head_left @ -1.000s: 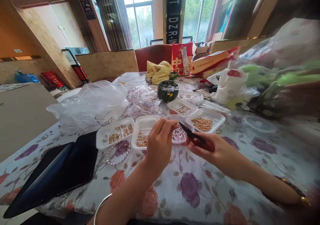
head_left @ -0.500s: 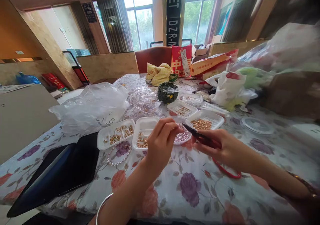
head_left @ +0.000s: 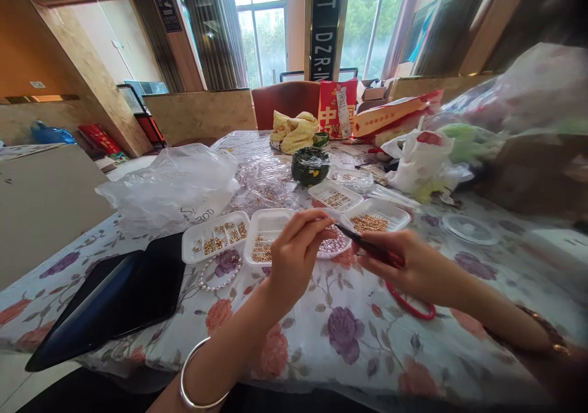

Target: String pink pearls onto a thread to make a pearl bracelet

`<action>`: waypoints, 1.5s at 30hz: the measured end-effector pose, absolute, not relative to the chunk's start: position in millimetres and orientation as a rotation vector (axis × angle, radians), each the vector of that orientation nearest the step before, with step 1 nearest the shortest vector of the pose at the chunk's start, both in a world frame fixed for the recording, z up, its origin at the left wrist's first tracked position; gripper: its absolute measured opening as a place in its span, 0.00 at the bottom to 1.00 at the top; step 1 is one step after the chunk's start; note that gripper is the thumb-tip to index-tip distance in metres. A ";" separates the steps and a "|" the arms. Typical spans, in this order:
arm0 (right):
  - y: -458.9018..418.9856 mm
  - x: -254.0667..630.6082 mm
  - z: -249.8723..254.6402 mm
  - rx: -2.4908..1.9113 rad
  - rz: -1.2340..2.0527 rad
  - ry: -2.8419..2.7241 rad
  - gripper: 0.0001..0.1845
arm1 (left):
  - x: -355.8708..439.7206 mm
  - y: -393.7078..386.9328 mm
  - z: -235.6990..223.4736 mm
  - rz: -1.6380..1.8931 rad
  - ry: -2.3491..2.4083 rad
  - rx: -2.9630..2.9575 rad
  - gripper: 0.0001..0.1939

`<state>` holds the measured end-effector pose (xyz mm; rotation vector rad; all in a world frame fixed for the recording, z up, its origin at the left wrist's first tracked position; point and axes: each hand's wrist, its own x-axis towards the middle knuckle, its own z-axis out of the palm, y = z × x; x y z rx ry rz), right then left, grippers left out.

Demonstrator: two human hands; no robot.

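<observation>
Above a round tub of pinkish pearl beads [head_left: 331,242], my left hand [head_left: 296,253] pinches with thumb and fingertips; whatever sits in the pinch is too small to make out. My right hand [head_left: 407,266] grips dark pliers [head_left: 372,247], whose tip points left and reaches my left fingertips. Gold beads fill part of a divided tray [head_left: 252,241] beside my left hand, and another divided tray [head_left: 188,241] lies further left. In front of that one rests a loop of pearl beads [head_left: 211,287]. Beyond the pliers stands a tray of small gold beads [head_left: 399,218].
A black tablet-like case [head_left: 156,290] and a crumpled plastic bag [head_left: 160,183] lie on the left. Below my right hand is a red loop [head_left: 413,310]. A coil of dark green cord [head_left: 310,165] stands behind the trays. A clear lid [head_left: 471,228] lies at right.
The plier tip has moved left and slightly up, right to my left fingertips; before, it was a little apart. The whole view has shifted slightly.
</observation>
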<state>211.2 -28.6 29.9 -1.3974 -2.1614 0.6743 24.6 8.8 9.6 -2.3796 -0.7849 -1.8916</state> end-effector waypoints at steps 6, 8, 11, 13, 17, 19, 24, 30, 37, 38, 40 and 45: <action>-27.8 214.0 31.3 -1.358 0.397 -2.235 0.09 | 26.5 8.6 11.2 -1.935 -0.762 -2.363 0.06; -27.8 214.7 31.5 -1.344 0.336 -2.250 0.09 | 26.5 8.8 11.2 -1.937 -0.742 -2.360 0.05; -27.9 215.1 30.5 -1.325 0.251 -2.259 0.10 | 26.3 8.4 10.5 -1.939 -0.706 -2.357 0.04; -27.4 215.0 28.5 -1.317 0.223 -2.249 0.10 | 26.1 7.7 9.8 -1.939 -0.689 -2.366 0.05; -25.7 214.2 23.4 -1.298 0.185 -2.226 0.10 | 26.1 6.0 8.2 -1.921 -0.696 -2.376 0.06; -25.4 213.5 21.3 -1.289 0.140 -2.213 0.08 | 26.5 5.3 7.4 -1.917 -0.705 -2.368 0.06; -26.4 209.7 14.2 -1.346 0.077 -2.169 0.09 | 27.7 3.4 5.2 -1.929 -0.726 -2.349 0.07; -25.2 207.7 12.9 -1.399 0.030 -2.166 0.13 | 27.6 5.5 3.6 -1.886 -0.739 -2.318 0.05; -21.9 228.0 34.4 -1.438 0.230 -2.281 0.17 | 21.8 15.5 4.1 -1.688 -0.714 -2.263 0.04; -22.1 231.1 36.5 -1.466 0.240 -2.279 0.18 | 21.1 16.2 3.7 -1.627 -0.684 -2.272 0.04; -22.8 235.3 39.2 -1.502 0.243 -2.288 0.19 | 20.2 16.5 2.9 -1.508 -0.646 -2.288 0.04; -23.9 236.7 39.4 -1.479 0.286 -2.359 0.17 | 20.8 15.5 1.1 -1.356 -0.616 -2.304 0.04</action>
